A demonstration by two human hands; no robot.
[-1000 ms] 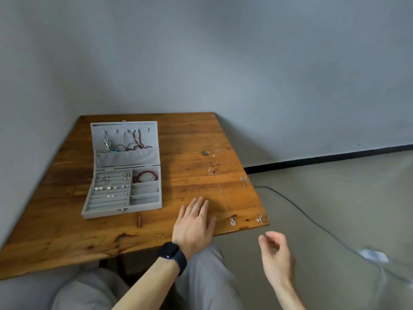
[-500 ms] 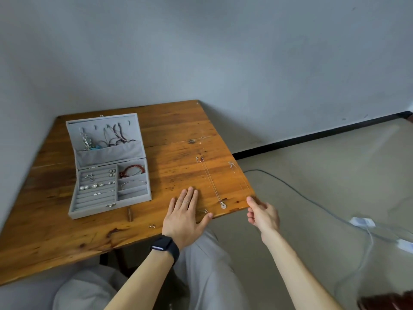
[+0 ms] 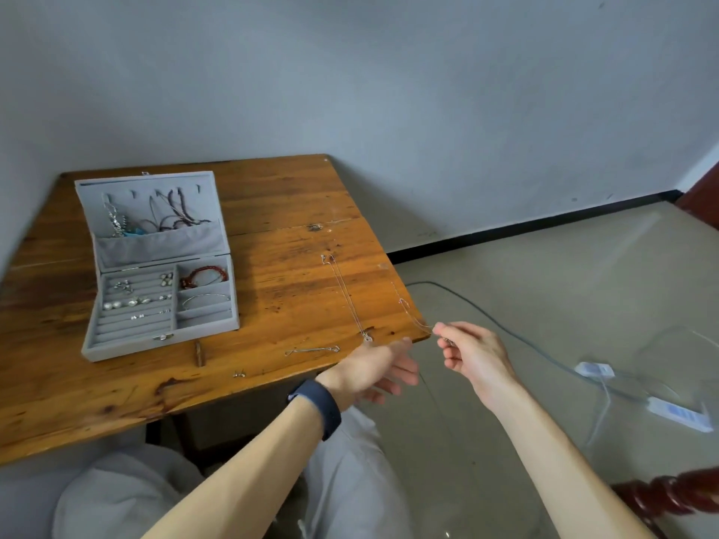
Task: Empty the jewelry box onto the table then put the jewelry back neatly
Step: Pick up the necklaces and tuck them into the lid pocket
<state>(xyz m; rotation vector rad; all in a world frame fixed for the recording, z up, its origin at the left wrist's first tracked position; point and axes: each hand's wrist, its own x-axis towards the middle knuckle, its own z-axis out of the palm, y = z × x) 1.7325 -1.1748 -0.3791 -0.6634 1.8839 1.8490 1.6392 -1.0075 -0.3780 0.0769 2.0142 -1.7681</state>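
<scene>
An open grey jewelry box (image 3: 116,346) sits on the left of the wooden table (image 3: 280,278), with necklaces hung in its lid, earrings in the ring rows and a red bracelet (image 3: 203,275) in a side compartment. My right hand (image 3: 472,354) pinches the end of a thin silver chain (image 3: 408,311) at the table's right front corner. Open and palm-up, my left hand (image 3: 375,369) hovers just off the table's front edge, under that corner. A second silver necklace with a round pendant (image 3: 347,299) lies straight on the table. A short silver piece (image 3: 311,350) and small earrings (image 3: 239,374) rest near the front edge.
A grey wall stands behind the table. A dark cable (image 3: 505,328) and white power strips (image 3: 677,416) lie on the floor to the right. A reddish wooden post (image 3: 669,496) shows at the lower right. My light trousers (image 3: 350,480) are below the table edge.
My left hand lifted off the table top and turned palm-up beyond the edge. My right hand rose to the corner and closed on the thin chain's end. The view shifted right.
</scene>
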